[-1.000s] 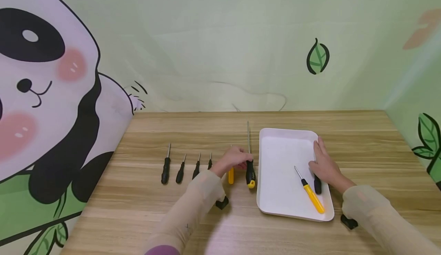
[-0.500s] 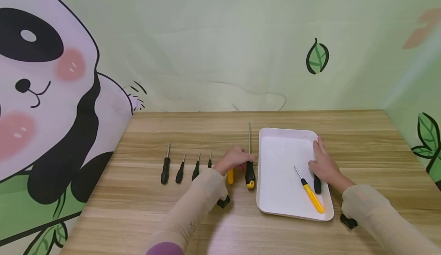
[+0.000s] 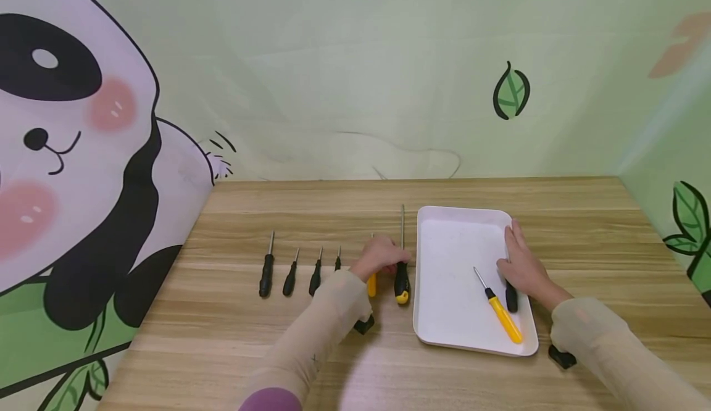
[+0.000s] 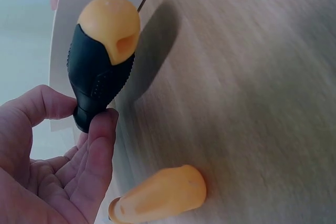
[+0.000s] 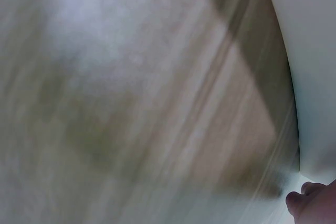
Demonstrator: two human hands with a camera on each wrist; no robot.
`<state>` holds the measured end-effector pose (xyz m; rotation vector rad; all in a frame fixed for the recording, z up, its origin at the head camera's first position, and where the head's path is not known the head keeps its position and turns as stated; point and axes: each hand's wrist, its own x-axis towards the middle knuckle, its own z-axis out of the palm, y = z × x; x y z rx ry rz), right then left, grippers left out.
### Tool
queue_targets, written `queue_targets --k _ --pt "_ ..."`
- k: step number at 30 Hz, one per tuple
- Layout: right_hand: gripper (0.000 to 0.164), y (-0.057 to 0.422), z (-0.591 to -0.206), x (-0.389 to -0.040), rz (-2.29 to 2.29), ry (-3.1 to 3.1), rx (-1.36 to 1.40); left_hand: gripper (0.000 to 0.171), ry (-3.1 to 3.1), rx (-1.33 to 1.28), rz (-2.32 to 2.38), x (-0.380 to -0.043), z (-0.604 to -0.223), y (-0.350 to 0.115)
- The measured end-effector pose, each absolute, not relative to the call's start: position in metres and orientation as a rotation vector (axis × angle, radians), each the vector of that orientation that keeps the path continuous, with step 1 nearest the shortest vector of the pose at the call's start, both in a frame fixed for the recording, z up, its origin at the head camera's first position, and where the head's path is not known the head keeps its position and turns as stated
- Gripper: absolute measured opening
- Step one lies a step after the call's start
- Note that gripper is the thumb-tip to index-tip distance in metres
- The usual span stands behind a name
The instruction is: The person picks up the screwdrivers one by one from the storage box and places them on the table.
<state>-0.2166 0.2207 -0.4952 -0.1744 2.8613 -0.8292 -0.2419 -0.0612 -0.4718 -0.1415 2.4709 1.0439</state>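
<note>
My left hand (image 3: 380, 255) pinches a screwdriver (image 3: 402, 284) with a black and yellow handle, thumb and fingers at the handle's neck. In the left wrist view its handle (image 4: 100, 66) is raised off the table, its shadow beside it. Close by lies a yellow-handled screwdriver (image 3: 372, 284), partly covered by that hand. My right hand (image 3: 524, 269) rests on the right rim of a white tray (image 3: 420, 275), fingers straight along the edge, thumb over the inside. Inside the tray are a yellow screwdriver (image 3: 507, 319) and a black-handled screwdriver (image 3: 511, 298), partly hidden by the hand.
Several black-handled screwdrivers stand in a row at the left, among them a larger one (image 3: 266, 276) and a smaller one (image 3: 289, 280). The left sleeve (image 3: 328, 312) overlaps the row's right end. A wall with a painted panda (image 3: 139, 170) borders the wooden table (image 3: 222, 337).
The pinched screwdriver's tip has drawn slightly toward me, and its handle has shifted a little left. My left forearm has edged right. The right hand and tray stay put.
</note>
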Motion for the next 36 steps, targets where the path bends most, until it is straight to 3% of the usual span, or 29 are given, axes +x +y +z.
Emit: queue_targets --k 23,36 --pt "0.07 0.2208 -0.4961 -0.2159 -0.842 2.842 -0.165 0.034 2.509 -0.15 0.949 -0.2429 -0.4738 -0.056" --pt "0.07 0.2208 -0.4957 -0.2164 -0.838 2.855 -0.171 0.029 2.487 -0.07 0.947 -0.243 -0.4723 -0.0615"
